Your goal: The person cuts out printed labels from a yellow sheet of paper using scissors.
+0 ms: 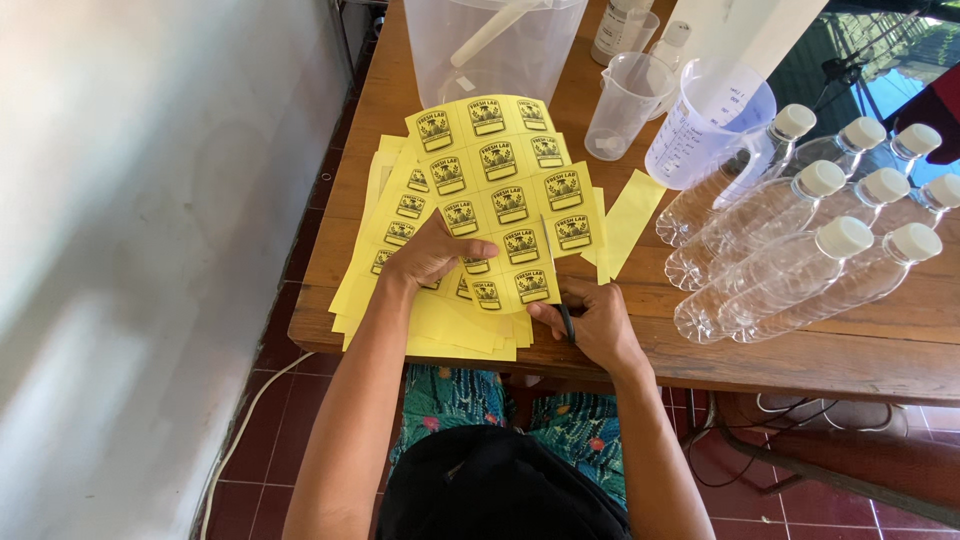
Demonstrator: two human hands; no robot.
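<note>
Head view: the left hand [432,255] pinches a yellow label sheet [500,195] at its 8 o'clock edge, holding it above a stack of yellow sheets [440,330] on the wooden table [880,350]. The right hand [590,322] grips dark-handled scissors [567,322] at the sheet's 5 o'clock corner. One cut strip [630,215] lies at 3 o'clock; most labels remain uncut. Capped clear bottles [800,260] lie farther right, unlabelled.

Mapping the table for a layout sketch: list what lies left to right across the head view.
left hand → yellow label sheet → right hand → small clear cup → measuring jug → capped clear bottles
</note>
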